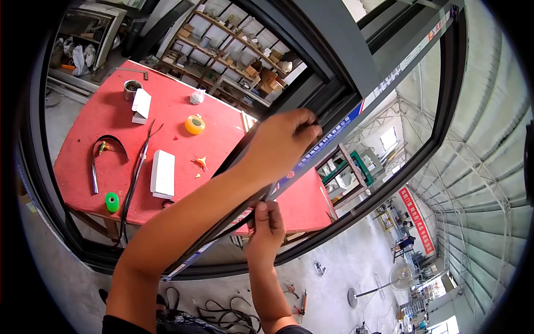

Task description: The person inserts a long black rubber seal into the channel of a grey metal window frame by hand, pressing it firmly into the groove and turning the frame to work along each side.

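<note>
In front of me stands a dark grey window frame [347,47], tilted in the view, with a blue and white protective film [336,132] along one bar. My left hand [286,136] reaches up to the inner edge of that bar. Its fingers are curled together against the groove, and what they pinch, if anything, is hidden. Lower down, my right hand [267,225] is closed with thumb and fingers on a thin black rubber strip [236,225]. The strip runs down to the left beside the bar, partly behind my left forearm.
Through the frame shows a red-topped table [217,153] bearing an orange tape roll [194,124], white boxes [163,173], a green roll [112,202] and black strips [139,172]. Loose black strips [228,314] lie on the floor by my feet. A fan [400,276] stands farther right.
</note>
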A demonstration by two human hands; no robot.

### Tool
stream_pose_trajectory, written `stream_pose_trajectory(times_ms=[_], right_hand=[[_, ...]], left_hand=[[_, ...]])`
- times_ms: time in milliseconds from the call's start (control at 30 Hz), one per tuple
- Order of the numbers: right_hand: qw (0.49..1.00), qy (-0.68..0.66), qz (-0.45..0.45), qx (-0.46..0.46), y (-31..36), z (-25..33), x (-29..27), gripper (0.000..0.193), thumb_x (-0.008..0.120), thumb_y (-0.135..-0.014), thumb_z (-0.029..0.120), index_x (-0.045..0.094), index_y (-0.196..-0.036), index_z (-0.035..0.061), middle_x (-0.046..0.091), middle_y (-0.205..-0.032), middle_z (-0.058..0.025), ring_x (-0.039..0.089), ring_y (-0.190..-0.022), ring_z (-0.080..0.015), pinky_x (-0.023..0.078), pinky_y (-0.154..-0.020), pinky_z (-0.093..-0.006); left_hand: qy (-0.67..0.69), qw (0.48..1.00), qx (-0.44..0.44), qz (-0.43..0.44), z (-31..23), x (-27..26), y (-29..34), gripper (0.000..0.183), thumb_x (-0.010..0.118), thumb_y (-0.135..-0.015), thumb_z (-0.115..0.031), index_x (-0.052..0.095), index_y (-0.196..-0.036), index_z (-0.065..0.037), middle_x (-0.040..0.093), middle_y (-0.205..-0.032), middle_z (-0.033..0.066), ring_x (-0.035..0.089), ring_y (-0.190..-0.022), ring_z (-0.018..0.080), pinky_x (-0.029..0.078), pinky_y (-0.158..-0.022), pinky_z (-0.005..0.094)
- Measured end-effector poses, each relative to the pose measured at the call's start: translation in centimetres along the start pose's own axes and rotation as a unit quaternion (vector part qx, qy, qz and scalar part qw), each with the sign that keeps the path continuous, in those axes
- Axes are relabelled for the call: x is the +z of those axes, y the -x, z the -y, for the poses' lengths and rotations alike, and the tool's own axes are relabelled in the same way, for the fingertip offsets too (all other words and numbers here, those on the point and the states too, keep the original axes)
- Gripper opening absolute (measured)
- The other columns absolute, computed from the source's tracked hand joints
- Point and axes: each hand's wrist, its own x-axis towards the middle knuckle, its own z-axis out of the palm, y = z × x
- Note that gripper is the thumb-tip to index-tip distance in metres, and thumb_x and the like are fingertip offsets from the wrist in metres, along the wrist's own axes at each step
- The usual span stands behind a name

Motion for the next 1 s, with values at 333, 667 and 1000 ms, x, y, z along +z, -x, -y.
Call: stream_pose_trajectory(times_ms=[333, 667, 1000], right_hand=[[1.000, -0.029, 0.003, 0.010, -0.3, -0.1, -0.2, 0.012, 0.061, -0.097, 0.015, 0.061, -0.098, 0.0028, 0.065, -0.089, 0.0006, 0.041, -0.061, -0.0026, 0.034, -0.054, -0.0195], [1.000, 0.004, 0.016, 0.012, -0.6, -0.6, 0.2, 0.009, 0.061, -0.097, 0.011, 0.059, -0.097, 0.0023, 0.065, -0.091, -0.0008, 0.044, -0.063, -0.0040, 0.036, -0.055, -0.0192], [1.000, 0.002, 0.006, -0.004, -0.8, -0.8, -0.2, 0.008, 0.061, -0.096, 0.007, 0.059, -0.099, 0.0006, 0.066, -0.094, -0.0013, 0.047, -0.068, -0.0039, 0.038, -0.059, -0.0190]], left_hand=[[-0.235, 0.944, 0.187, -0.137, 1.2, 0.5, -4.3, 0.016, 0.069, -0.080, -0.008, 0.058, -0.089, -0.001, 0.064, -0.081, 0.0150, 0.063, -0.078, 0.0349, 0.049, -0.070, 0.0421], [-0.155, 0.940, 0.210, -0.218, 2.6, 1.4, -4.2, 0.015, 0.068, -0.083, -0.009, 0.055, -0.085, -0.001, 0.062, -0.079, 0.0139, 0.061, -0.074, 0.0342, 0.048, -0.067, 0.0408], [-0.156, 0.945, 0.136, -0.254, 2.6, 1.9, -4.3, 0.017, 0.069, -0.083, -0.012, 0.055, -0.083, -0.003, 0.059, -0.078, 0.0116, 0.059, -0.073, 0.0306, 0.046, -0.066, 0.0407]])
